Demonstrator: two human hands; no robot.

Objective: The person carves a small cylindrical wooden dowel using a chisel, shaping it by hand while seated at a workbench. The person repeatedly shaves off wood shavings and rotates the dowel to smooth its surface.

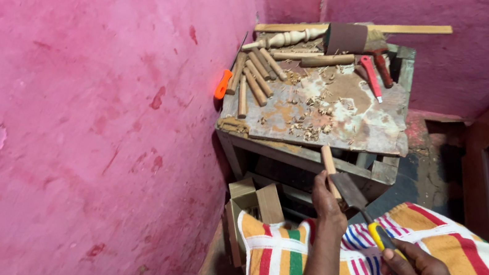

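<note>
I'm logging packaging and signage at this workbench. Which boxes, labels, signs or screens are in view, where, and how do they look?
Cardboard box: on the floor under the workbench, by the pink wall; plain brown, flaps open.
Labels, signs, screens: none visible.

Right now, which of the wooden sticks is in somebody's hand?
The stick standing upright in the left hand, below the workbench. The other sticks lie flat on the bench near the pink wall, untouched. The right hand holds a chisel against it.

Even, soft light (no glare), sharp centre, dim lower right.
</note>
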